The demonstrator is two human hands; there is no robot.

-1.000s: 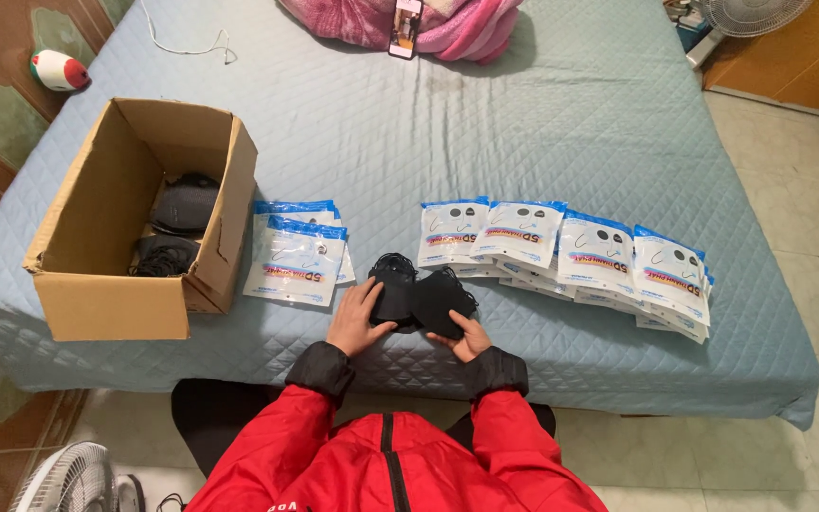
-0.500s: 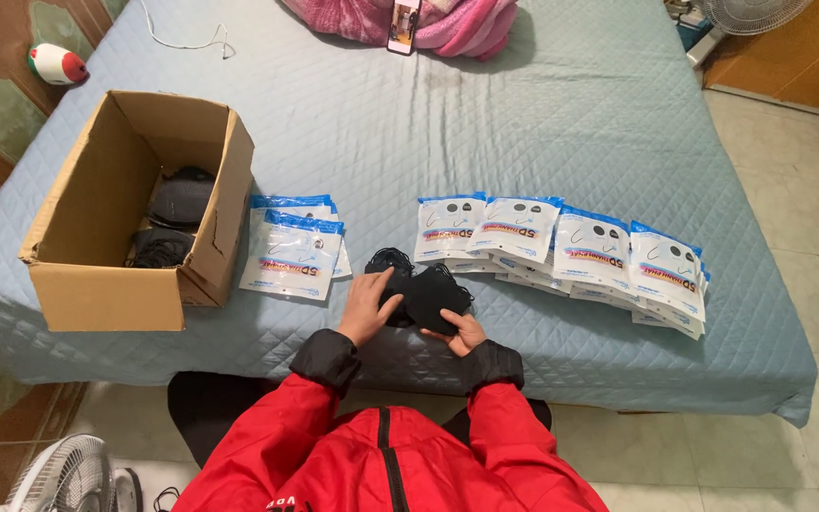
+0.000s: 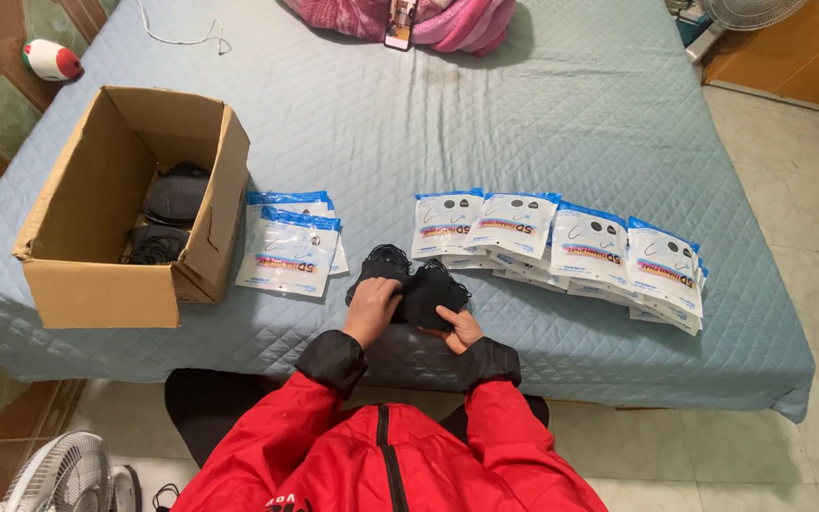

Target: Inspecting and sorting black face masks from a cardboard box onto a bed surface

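Observation:
A bundle of black face masks (image 3: 417,281) lies at the near edge of the blue quilted bed (image 3: 542,123). My left hand (image 3: 373,308) rests on top of the bundle and grips it. My right hand (image 3: 461,329) holds its lower right side from below. A row of white and blue mask pouches (image 3: 561,242) fans out to the right of the bundle. A small stack of the same pouches (image 3: 291,246) lies to its left.
An open cardboard box (image 3: 78,284) with black masks inside stands at the bed's left. A pink bundle with a phone (image 3: 400,19) lies at the far edge. A white fan (image 3: 59,474) stands on the floor at the lower left.
Both hands have kept working the black masks in place, pressing them closer together. The pouches and box have not moved.

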